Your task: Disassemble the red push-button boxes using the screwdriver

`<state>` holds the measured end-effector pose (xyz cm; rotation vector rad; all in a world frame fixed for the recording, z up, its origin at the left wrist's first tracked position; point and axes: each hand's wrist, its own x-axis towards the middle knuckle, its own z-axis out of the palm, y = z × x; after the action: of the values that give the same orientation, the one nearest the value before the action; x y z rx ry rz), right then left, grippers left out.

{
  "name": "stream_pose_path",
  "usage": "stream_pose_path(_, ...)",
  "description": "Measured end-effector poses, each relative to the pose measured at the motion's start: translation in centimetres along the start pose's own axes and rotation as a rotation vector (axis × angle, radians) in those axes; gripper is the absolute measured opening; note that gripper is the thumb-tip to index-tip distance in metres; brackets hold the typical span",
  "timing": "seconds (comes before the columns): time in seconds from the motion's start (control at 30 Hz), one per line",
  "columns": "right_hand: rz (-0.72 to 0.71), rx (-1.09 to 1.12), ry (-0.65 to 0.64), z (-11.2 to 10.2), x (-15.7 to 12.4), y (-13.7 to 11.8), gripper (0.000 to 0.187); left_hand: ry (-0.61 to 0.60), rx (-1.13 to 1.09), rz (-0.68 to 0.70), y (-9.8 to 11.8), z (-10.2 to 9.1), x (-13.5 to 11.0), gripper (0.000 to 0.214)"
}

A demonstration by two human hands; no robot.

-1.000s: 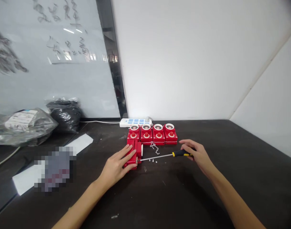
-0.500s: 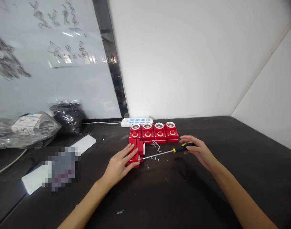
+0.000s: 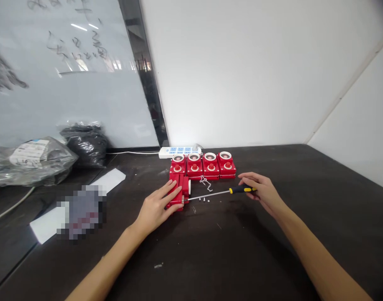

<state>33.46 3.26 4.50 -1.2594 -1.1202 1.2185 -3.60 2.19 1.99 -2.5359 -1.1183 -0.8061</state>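
My left hand (image 3: 157, 204) presses on a red alarm box (image 3: 176, 193) lying on its side, fingers across its top and thumb along its near edge. From the right, my right hand (image 3: 264, 190) grips the black-and-yellow handle of a screwdriver (image 3: 210, 194). Its long shaft lies nearly level, and the tip meets a small metal fitting (image 3: 185, 200) on the box's right side, by my left thumb. Several small screws (image 3: 204, 200) lie just below the shaft. Behind the shaft is a loose white cord (image 3: 205, 182).
Several more red alarm boxes (image 3: 211, 166) stand in a row behind, with round white rings and red knobs. A white power strip (image 3: 180, 152) lies behind them. Plastic bags (image 3: 37, 161), a white strip (image 3: 111, 180) and a blurred item (image 3: 83, 213) are on the left of the dark table (image 3: 210, 259).
The view has tipped down slightly, so everything sits differently in frame. My right fingers have shifted around the screwdriver handle, which appears turned. The tip stays at the fitting; my left hand keeps its hold.
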Motion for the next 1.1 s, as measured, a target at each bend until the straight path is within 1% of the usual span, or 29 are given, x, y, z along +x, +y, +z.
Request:
stream_pose_path(0.07, -0.025, 0.075, -0.039, -0.02, 0.05, 0.00, 0.033, -0.007, -0.012, -0.008, 0.03, 0.02, 0.00, 0.046)
stream_pose_path(0.13, 0.002, 0.117, -0.092, -0.08, 0.09, -0.03, 0.033, -0.009, -0.025, -0.015, 0.03, 0.07, -0.02, 0.047)
stream_pose_path(0.2, 0.071, 0.070, -0.091, -0.08, 0.12, 0.01, 0.034, -0.007, -0.032, -0.022, 0.00, 0.13, -0.05, 0.047)
stream_pose_path(0.27, 0.114, -0.013, -0.052, -0.03, 0.16, 0.15, 0.037, -0.004, -0.035, -0.025, -0.03, 0.17, -0.08, 0.047)
stream_pose_path(0.33, 0.097, -0.039, -0.027, 0.01, 0.22, 0.30, 0.036, -0.005, -0.032, -0.023, -0.03, 0.20, -0.10, 0.047)
stream_pose_path(0.4, 0.052, 0.024, -0.039, -0.06, 0.24, 0.33, 0.033, -0.009, -0.021, -0.017, -0.02, 0.22, -0.12, 0.047)
stream_pose_path(0.5, -0.003, 0.133, -0.077, -0.27, 0.18, 0.12, 0.033, -0.011, 0.001, -0.007, 0.02, 0.22, -0.10, 0.047)
stream_pose_path(0.6, 0.039, 0.151, -0.130, -0.34, 0.06, -0.06, 0.030, -0.005, 0.002, -0.004, 0.08, 0.17, -0.04, 0.047)
stream_pose_path(0.7, 0.091, 0.056, -0.063, -0.21, 0.01, 0.02, 0.033, -0.013, -0.008, -0.012, 0.15, 0.11, 0.00, 0.047)
stream_pose_path(0.77, 0.060, 0.025, -0.016, -0.18, 0.01, 0.10, 0.032, -0.020, -0.011, -0.020, 0.17, 0.09, 0.00, 0.047)
stream_pose_path(0.87, 0.018, 0.085, -0.064, -0.30, 0.03, 0.09, 0.032, -0.027, -0.017, -0.025, 0.16, 0.13, -0.02, 0.048)
stream_pose_path(0.93, 0.051, 0.098, -0.110, -0.36, 0.06, 0.08, 0.033, -0.028, -0.018, -0.022, 0.13, 0.19, -0.04, 0.048)
stream_pose_path(0.97, 0.078, 0.078, -0.113, -0.36, 0.09, 0.10, 0.032, -0.027, -0.015, -0.020, 0.10, 0.23, -0.06, 0.048)
stream_pose_path(1.03, 0.109, 0.010, -0.072, -0.31, 0.14, 0.19, 0.033, -0.024, -0.006, -0.015, 0.04, 0.30, -0.10, 0.049)
stream_pose_path(1.1, 0.084, -0.029, -0.037, -0.30, 0.17, 0.23, 0.033, -0.021, 0.002, -0.011, -0.03, 0.36, -0.14, 0.048)
